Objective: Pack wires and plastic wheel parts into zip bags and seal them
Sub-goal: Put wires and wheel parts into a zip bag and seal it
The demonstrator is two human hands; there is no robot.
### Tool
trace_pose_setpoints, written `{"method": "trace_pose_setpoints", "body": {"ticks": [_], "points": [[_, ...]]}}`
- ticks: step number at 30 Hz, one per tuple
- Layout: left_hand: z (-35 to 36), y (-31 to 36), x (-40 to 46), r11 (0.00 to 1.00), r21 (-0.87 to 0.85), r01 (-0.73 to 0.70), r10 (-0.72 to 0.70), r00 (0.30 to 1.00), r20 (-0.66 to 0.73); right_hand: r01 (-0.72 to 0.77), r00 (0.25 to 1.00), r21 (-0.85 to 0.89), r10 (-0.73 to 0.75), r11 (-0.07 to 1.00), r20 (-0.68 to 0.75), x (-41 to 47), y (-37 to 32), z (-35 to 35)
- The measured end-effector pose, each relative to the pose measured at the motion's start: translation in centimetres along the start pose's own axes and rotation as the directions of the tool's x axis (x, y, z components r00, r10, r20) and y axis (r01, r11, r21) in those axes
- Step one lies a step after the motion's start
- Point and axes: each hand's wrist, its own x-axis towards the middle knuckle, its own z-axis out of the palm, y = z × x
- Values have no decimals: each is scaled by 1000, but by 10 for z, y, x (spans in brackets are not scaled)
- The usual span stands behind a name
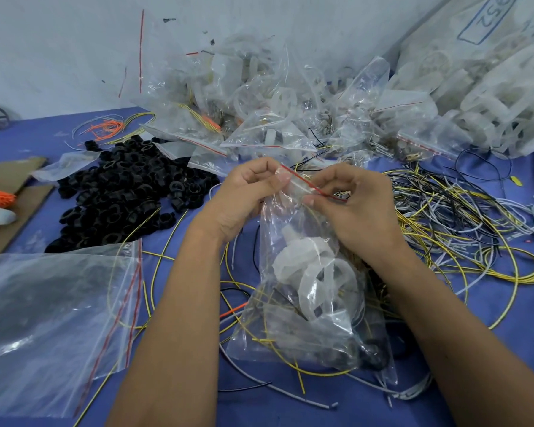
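Clear zip bag (309, 291) holds white wheel parts, yellow wires, perhaps black rings.

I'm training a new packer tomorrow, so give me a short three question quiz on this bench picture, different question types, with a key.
1. True or false: both hands pinch the red-striped zip edge of the clear plastic zip bag.
2. Multiple choice: the heap of black plastic rings lies A) left of the left hand, B) right of the right hand, C) inside the held bag.
3. Fill in: the translucent white plastic wheel part is inside the ____.

Key: 1 true; 2 A; 3 bag.
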Motion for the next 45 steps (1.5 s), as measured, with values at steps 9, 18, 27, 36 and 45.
{"method": "trace_pose_setpoints", "body": {"ticks": [9, 18, 27, 36, 45], "points": [[-2, 2, -9, 970, 101, 221, -234, 960, 155, 36, 998, -241, -49, 970, -46, 3, 9, -16], [-6, -1, -2, 989, -111, 95, -89, 994, 62, -92, 984, -41, 85, 995, -157, 2, 3, -18], [-6, 7, 6, 902, -407, -141, -81, 873, -482, -281, 832, 88, 197, 956, 518, -15, -14, -1], [7, 14, 16, 949, -316, 2, -161, 863, -479, -282, 942, 250, 217, 926, 257, -7, -13, 3], [-20, 70, 61, 973, -112, -202, 101, 806, -583, -333, 943, 561, 256, 758, 215, 146, -46, 43]]}}
